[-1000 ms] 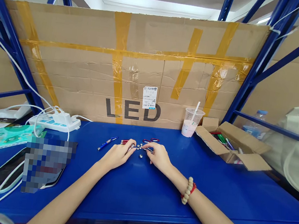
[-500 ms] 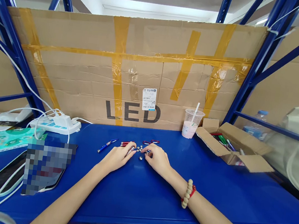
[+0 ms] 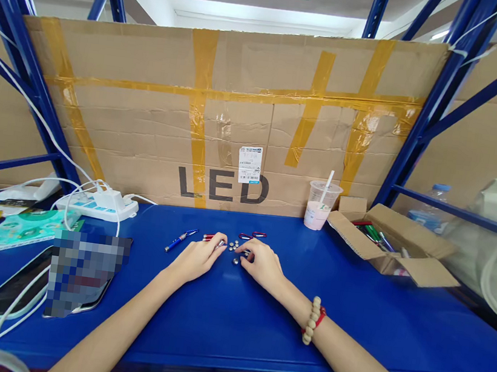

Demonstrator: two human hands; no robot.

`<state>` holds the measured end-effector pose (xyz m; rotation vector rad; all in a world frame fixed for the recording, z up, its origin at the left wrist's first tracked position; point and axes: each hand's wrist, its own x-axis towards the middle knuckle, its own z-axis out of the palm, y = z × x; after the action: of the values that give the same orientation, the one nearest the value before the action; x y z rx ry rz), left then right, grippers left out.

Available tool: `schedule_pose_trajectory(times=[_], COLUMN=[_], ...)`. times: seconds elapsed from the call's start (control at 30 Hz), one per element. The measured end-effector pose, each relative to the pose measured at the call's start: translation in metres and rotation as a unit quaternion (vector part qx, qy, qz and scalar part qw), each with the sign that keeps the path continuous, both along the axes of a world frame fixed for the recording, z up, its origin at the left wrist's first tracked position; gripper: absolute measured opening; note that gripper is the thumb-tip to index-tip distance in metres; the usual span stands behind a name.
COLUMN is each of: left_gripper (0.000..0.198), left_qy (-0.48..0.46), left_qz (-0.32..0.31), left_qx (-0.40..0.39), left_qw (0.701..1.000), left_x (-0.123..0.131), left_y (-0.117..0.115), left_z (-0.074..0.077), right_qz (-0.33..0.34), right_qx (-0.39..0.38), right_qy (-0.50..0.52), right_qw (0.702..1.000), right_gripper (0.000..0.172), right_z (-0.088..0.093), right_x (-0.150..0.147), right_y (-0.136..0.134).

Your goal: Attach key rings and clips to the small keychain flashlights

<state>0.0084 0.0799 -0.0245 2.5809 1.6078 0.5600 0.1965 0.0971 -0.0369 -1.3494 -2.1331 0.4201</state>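
Observation:
Both my hands rest on the blue table top (image 3: 230, 324), close together near its middle. My left hand (image 3: 197, 258) is curled, its fingertips closed on a small silver and red cylinder (image 3: 218, 243). My right hand (image 3: 262, 264) lies with its fingers bent, fingertips pinching at one of several small silver button cells (image 3: 235, 247) scattered between the hands. A beaded bracelet (image 3: 313, 321) sits on my right wrist. A blue pen-shaped light (image 3: 180, 239) lies left of my left hand. Small red and blue clips (image 3: 252, 235) lie just beyond the cells.
A taped cardboard sheet marked LED (image 3: 232, 117) walls off the back. A plastic cup with a straw (image 3: 320, 205) and an open cardboard box of pens (image 3: 387, 244) stand at the right. A white power strip (image 3: 97, 203), cables, a tablet (image 3: 5, 294) and packets lie at the left.
My right hand has drawn in a little toward the loose cell nearest me. The left hand has barely moved. The view has shifted slightly.

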Motion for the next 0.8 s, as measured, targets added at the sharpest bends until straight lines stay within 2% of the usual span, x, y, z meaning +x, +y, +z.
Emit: schedule_pose_trajectory(times=[0.4, 0.8], left_gripper=[0.029, 0.029], left_qy=[-0.019, -0.004], left_qz=[-0.011, -0.008], left_qx=[-0.006, 0.000], left_qw=[1.000, 1.000], left_x=[-0.0004, 0.0015], left_y=[-0.0002, -0.0032], left_z=[0.0005, 0.0041], right_qz=[-0.002, 0.029], right_qx=[0.026, 0.033], right_qy=[0.011, 0.009], right_qw=[1.000, 0.999], right_gripper=[0.028, 0.024], right_z=[0.0016, 0.0022], right_x=[-0.0006, -0.0033], right_y=[0.0002, -0.0010])
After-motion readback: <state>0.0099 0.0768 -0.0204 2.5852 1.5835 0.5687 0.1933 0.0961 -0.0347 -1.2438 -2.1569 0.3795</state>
